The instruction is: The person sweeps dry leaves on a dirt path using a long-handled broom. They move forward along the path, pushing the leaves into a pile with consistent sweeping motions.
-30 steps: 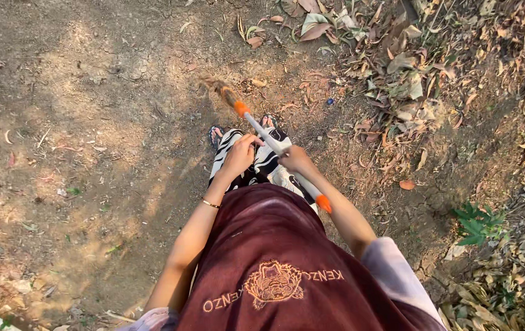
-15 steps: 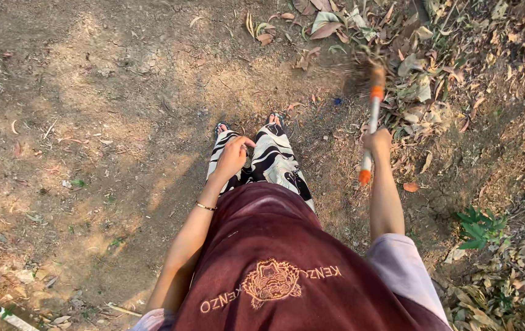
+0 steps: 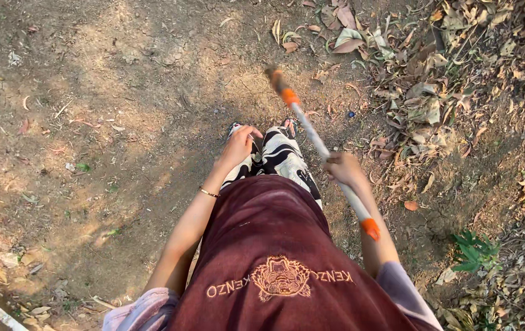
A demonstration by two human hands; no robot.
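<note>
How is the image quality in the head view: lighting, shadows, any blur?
Head view: dappled sunlight and soft shade patches over the dirt ground; no harsh glare. The far tip of the stick is motion-blurred, while the right hand gripping it and the left hand on the patterned trousers stay fairly sharp. The dry leaves look crisp.

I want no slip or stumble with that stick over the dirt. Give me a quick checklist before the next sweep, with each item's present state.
1. Right hand closed around the white stick: ok.
2. Left hand on the stick: not ok, it rests on the patterned trousers, apart from the stick.
3. Stick's far end clear of both feet: ok.
4. Ground ahead free of big obstacles: ok, only bare dirt and scattered leaves.
5. Dry leaf pile within the stick's range: cannot tell.
6. What tool head the stick carries: cannot tell, blurred.
</note>
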